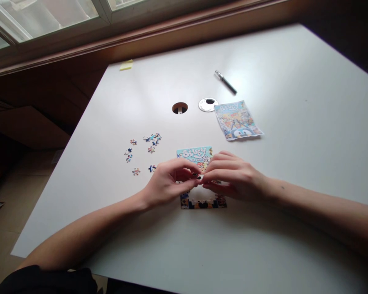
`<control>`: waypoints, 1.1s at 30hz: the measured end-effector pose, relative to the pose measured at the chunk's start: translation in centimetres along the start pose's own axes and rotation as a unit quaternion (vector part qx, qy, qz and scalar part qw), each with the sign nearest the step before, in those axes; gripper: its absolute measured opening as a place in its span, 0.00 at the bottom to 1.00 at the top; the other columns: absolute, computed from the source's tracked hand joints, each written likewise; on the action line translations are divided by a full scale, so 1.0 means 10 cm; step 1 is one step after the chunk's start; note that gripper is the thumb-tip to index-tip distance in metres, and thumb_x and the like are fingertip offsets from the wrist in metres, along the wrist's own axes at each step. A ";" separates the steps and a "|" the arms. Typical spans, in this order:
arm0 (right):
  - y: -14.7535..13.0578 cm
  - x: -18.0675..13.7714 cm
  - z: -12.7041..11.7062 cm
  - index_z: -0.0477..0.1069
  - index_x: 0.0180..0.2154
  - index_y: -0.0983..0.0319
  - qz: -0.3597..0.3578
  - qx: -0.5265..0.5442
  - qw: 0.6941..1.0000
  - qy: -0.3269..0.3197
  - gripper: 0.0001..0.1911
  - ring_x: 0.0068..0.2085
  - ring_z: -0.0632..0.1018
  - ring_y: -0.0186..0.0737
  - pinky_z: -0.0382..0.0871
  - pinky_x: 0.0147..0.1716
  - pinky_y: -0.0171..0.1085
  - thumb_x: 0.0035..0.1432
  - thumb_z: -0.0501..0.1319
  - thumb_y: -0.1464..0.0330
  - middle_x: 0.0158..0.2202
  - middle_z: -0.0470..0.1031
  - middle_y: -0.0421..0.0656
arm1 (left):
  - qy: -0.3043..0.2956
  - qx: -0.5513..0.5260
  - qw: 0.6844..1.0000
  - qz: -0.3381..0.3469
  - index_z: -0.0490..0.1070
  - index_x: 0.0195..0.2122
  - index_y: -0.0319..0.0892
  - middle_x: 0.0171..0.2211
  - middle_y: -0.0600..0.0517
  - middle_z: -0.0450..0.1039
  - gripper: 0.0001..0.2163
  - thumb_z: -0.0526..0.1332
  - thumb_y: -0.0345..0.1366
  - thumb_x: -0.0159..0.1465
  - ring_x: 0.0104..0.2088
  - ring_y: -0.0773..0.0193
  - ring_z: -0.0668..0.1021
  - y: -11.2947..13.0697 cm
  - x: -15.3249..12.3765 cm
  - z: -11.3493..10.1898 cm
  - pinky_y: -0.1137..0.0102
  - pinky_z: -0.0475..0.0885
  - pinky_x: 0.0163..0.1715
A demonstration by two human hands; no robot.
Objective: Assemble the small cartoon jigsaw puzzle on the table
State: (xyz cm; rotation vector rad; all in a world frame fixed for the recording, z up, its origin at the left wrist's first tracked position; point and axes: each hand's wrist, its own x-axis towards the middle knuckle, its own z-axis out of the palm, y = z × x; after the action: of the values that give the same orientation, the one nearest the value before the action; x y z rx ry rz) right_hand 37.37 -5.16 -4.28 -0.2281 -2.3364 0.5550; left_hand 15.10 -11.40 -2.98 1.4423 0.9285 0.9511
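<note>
A partly assembled jigsaw puzzle (194, 152) lies flat on the white table, its bright lettered top edge facing away from me. Bare table shows inside its lower frame. Over its middle, my left hand (174, 177) pinches a small dark puzzle piece (196, 176) between thumb and fingers. My right hand (233, 173) meets it from the other side, fingertips pressed together close to the piece; whether they hold anything is hidden. Both hands cover the puzzle's centre. Left of my left hand lie several loose puzzle pieces (136, 171), some joined in a small cluster (155, 139).
Beyond my right hand rests a creased picture sheet (237, 120). Behind it are a silver round cover (205, 105), a dark marker (226, 82) and a hole (179, 108) in the table. A yellow sticky note (126, 65) is at the far left corner, near the window.
</note>
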 end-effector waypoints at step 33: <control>0.06 0.00 -0.02 0.71 0.31 0.61 0.083 -0.011 0.996 -0.031 0.05 0.29 0.68 0.36 0.64 0.32 0.37 0.57 0.62 0.76 0.26 0.69 0.39 | -0.029 0.377 0.887 0.265 0.75 0.41 0.43 0.39 0.47 0.76 0.10 0.62 0.26 0.60 0.41 0.61 0.74 -0.17 0.00 -0.23 0.63 0.75 0.43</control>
State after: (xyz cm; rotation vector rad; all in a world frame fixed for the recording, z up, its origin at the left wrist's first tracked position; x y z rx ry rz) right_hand 37.57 -4.54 -4.44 -0.4233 -2.3984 0.6250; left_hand 12.93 -10.45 -4.54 2.4691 0.9186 0.9633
